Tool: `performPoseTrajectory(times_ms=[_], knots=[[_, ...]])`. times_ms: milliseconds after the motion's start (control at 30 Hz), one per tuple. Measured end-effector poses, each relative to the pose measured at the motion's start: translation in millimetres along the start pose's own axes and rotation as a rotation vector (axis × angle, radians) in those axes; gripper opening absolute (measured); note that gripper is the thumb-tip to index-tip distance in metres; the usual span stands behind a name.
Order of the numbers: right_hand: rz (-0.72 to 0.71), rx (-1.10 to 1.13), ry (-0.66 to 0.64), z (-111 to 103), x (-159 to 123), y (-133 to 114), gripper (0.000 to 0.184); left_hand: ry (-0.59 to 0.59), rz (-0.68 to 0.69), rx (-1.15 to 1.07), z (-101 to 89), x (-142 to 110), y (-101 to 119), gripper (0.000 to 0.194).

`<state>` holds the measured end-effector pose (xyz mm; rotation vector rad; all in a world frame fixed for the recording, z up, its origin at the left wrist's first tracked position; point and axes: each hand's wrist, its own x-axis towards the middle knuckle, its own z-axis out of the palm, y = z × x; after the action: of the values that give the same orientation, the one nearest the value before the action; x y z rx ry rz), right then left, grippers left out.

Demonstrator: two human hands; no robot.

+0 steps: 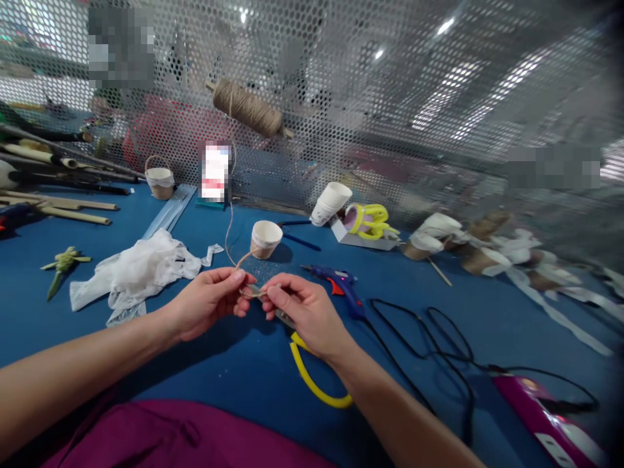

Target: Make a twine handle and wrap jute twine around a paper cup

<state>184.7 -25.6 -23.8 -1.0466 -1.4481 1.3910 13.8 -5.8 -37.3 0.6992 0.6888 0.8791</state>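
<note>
Both hands meet over the blue table, pinching a length of twine (253, 294) between them. My left hand (214, 299) is closed on it, and a strand runs up from there to the twine spool (247, 108) on the mesh. My right hand (299, 302) grips the twine's other part with thumb and fingers. Just beyond them stands a paper cup (266, 239) with a brown wrapped lower part. Yellow-handled scissors (316, 383) lie partly under my right hand and wrist. A blue glue gun (341, 285) rests to the right.
White lace (146, 266) lies left, near a woven green figure (64, 263). A small handled cup basket (160, 182) and a phone (215, 172) stand behind. Stacked cups (331, 201) and a white box (363, 240) are at the back. Black cable leads to a purple power strip (546, 416).
</note>
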Motion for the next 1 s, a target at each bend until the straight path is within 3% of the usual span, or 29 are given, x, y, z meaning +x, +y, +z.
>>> performPoseTrajectory(times_ms=[100, 167, 233, 333, 467, 633, 800, 1000], knots=[[0.000, -0.116, -0.014, -7, 3, -6, 0.028, 0.027, 0.050, 0.045, -1.2, 1, 8, 0.022], [-0.009, -0.380, 0.063, -22, 10, -13, 0.026, 0.045, 0.106, 0.082, -2.8, 2, 16, 0.023], [0.016, -0.775, 0.264, -47, 20, -21, 0.025, 0.070, 0.157, 0.125, -5.4, 5, 25, 0.023], [0.073, -0.945, 0.447, -92, 30, -25, 0.025, 0.095, 0.216, 0.213, -10.0, 14, 38, 0.024], [0.184, -1.136, 0.508, -133, 23, -13, 0.013, 0.072, 0.190, 0.388, -11.3, 28, 46, 0.021], [0.346, -1.255, 0.445, -141, 7, 13, 0.015, 0.063, 0.135, 0.662, -4.5, 34, 41, 0.018], [0.439, -1.245, 0.462, -139, 4, 18, 0.017, -0.007, 0.176, 0.791, -5.1, 24, 38, 0.024], [0.445, -1.117, 0.478, -139, -1, 11, 0.017, -0.097, 0.152, 0.705, -2.7, 13, 41, 0.024]])
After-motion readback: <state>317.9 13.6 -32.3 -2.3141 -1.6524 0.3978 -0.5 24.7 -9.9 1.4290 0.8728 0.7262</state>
